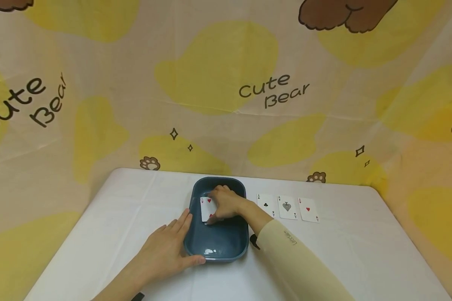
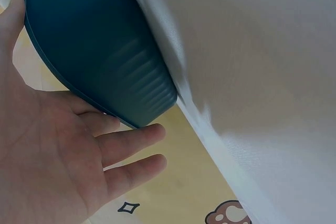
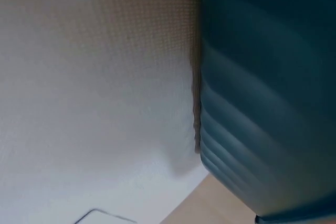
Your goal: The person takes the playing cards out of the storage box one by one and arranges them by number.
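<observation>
A dark blue tray (image 1: pixel 226 244) with a raised rim stands on the white table. My right hand (image 1: pixel 226 205) reaches inside it and grips a red-heart playing card (image 1: pixel 205 213), thumb at the near edge and fingers at the far edge. Part of that card is hidden under the hand. My left hand (image 1: pixel 169 246) rests against the tray's left side, fingers straight along the rim and thumb at the near left corner. In the left wrist view, that hand's fingers (image 2: pixel 131 145) are spread beside the tray wall. The right wrist view shows only the tray's outer side (image 3: pixel 262 103), not the hand.
Right of the tray, an ace of clubs (image 1: pixel 265 205), an ace of spades (image 1: pixel 287 207) and an ace of hearts (image 1: pixel 308 210) lie face up in a row. A patterned cloth (image 1: pixel 211 83) hangs behind the table's far edge. The white tablecloth (image 1: pixel 128 209) extends to both sides.
</observation>
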`<state>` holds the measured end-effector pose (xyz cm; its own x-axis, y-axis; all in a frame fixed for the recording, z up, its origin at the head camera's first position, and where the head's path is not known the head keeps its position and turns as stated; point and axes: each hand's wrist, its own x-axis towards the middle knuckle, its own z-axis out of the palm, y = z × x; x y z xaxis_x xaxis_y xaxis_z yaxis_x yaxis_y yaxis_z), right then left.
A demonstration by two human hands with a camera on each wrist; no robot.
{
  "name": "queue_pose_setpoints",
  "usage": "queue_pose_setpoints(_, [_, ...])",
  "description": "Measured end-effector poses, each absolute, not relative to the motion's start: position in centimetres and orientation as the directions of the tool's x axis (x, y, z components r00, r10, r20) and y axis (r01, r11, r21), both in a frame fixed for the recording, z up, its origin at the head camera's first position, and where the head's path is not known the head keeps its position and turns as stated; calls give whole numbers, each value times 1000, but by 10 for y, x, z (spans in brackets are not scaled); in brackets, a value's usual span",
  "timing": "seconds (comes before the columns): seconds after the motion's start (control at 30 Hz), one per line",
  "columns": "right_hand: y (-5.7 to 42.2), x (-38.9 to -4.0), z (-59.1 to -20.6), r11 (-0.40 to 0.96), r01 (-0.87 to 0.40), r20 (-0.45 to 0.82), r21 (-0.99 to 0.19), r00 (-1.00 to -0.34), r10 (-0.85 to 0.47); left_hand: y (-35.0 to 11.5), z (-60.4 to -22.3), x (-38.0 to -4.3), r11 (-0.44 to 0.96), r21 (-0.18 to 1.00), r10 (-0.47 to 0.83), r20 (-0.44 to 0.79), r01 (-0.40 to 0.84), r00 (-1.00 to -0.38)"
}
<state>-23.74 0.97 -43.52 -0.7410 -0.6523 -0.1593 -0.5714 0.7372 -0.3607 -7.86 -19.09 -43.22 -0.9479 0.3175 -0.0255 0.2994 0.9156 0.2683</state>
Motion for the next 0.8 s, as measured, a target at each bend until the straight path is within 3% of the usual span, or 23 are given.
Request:
queue_pose_setpoints(0.57, [24, -236, -414, 656, -538, -56, -529, -749, -660, -191, -432, -79, 914, 272, 315, -13, 299, -949])
queue_pose_setpoints(0.8, [32, -230, -405, 629, -568, -14, -531, -736, -677, -191, -434, -78, 913, 268, 319, 4, 309, -948])
